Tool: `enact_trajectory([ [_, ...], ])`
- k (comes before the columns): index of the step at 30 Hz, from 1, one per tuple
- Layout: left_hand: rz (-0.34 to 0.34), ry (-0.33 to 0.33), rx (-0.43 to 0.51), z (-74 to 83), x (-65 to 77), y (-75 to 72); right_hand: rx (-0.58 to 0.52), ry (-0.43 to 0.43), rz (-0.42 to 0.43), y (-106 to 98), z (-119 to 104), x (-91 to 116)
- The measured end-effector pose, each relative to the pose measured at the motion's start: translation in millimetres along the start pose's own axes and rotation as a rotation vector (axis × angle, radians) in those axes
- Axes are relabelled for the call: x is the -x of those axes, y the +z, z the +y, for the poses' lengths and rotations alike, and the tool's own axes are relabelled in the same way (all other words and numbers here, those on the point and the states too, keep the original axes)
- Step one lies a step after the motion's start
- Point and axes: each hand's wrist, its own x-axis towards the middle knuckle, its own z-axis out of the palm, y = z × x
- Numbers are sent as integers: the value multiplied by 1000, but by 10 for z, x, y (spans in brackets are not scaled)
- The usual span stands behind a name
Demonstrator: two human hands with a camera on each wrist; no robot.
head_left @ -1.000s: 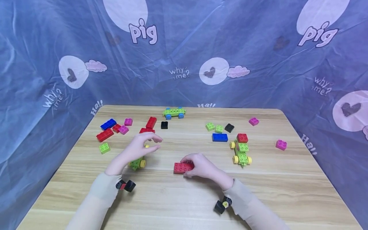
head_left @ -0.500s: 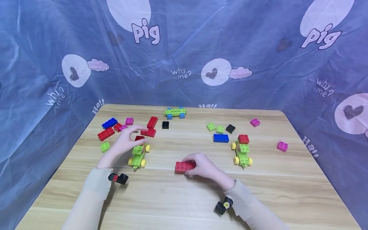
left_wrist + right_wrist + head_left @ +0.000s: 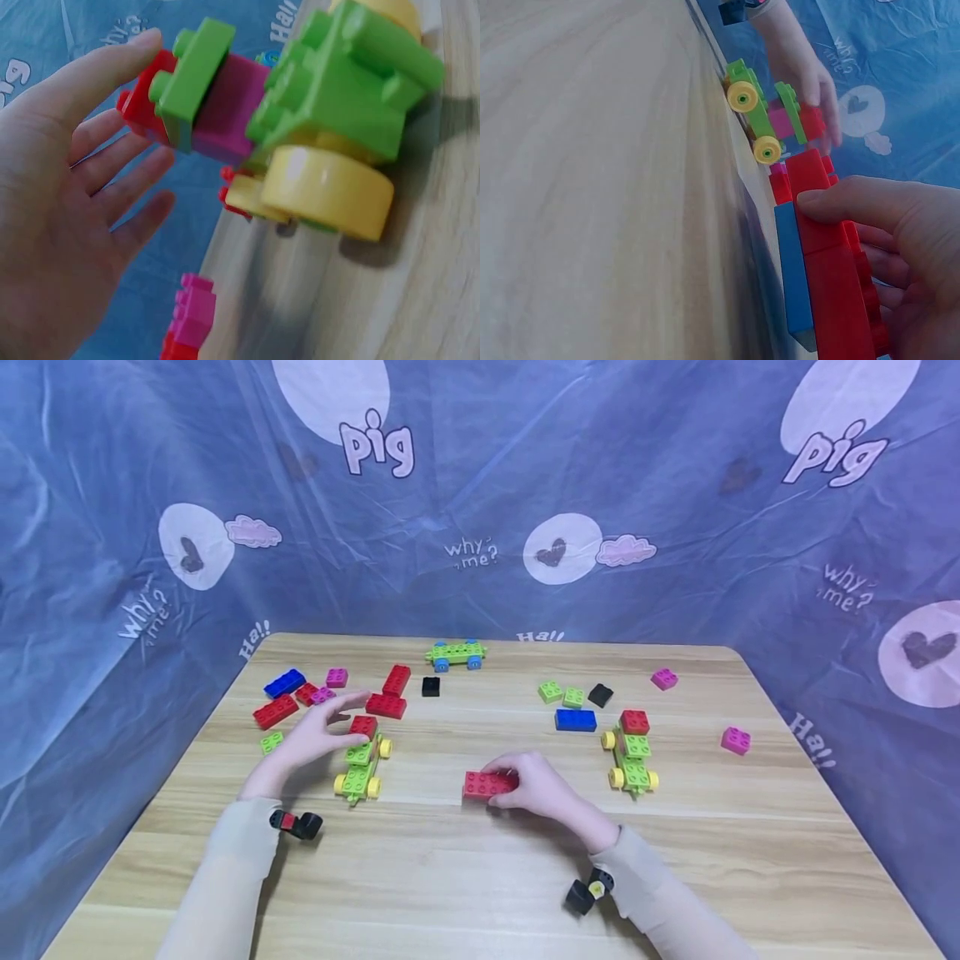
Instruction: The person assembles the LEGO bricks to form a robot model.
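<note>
My right hand (image 3: 536, 789) pinches a red toy brick block (image 3: 486, 785) near the middle of the table. In the right wrist view a seam crosses the red block (image 3: 832, 277), and a blue brick (image 3: 791, 270) lies along its underside. My left hand (image 3: 303, 739) is around the back of a green toy car with yellow wheels (image 3: 358, 777). The car carries a pink brick (image 3: 229, 109), a green brick (image 3: 195, 86) and a red brick (image 3: 146, 101) at its raised end. My left thumb lies right at that red brick, with the fingers loosely extended beyond it.
A similar yellow-wheeled car (image 3: 632, 768) stands at the right. At the back is a green car base with blue wheels (image 3: 456, 653). Loose bricks lie around, including a blue brick (image 3: 575, 720), a black brick (image 3: 431, 686), a pink brick (image 3: 736, 740) and a red brick (image 3: 386, 706).
My left hand has moved left and back from above the yellow-wheeled car to beside its red brick, uncovering the car. My right hand has shifted slightly back and right with the red block.
</note>
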Motion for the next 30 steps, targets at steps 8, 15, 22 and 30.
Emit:
enact_trajectory([
  [8, -69, -58, -4, -91, -1, -42, -4, 5, 20, -46, 44, -12],
  [15, -74, -99, -76, -112, 18, -60, -3, 16, 24, -54, 43, -31],
  [22, -70, -105, -76, -133, 9, -46, -9, 35, 31, -49, 38, -48],
  [30, -51, -115, -60, -123, 10, -40, -19, 45, 45, -27, 72, -52],
])
